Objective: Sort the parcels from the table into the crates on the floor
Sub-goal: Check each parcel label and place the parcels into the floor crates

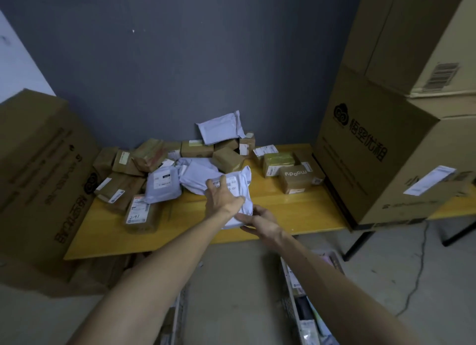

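Gripped a white poly mailer with the left hand, fingers splayed and bent over its glossy, crinkled face beside a printed label. Pinched the same soft, pillow-shaped bag at its near lower edge with the right hand, thumb on top. Held it over the smooth yellow wooden table; could not tell whether clear of the board or brushing it. Just beyond the left hand, saw a loose heap of limp grey mailers and squat brown taped cartons. Left of that hand, noted a flat brown parcel with a white label. Right of and beyond the right hand, found a small kraft box, matte and square-edged. Far to either side, made out tall corrugated cartons. Below the right forearm, glimpsed a pale crate on the rough concrete floor, packets inside.
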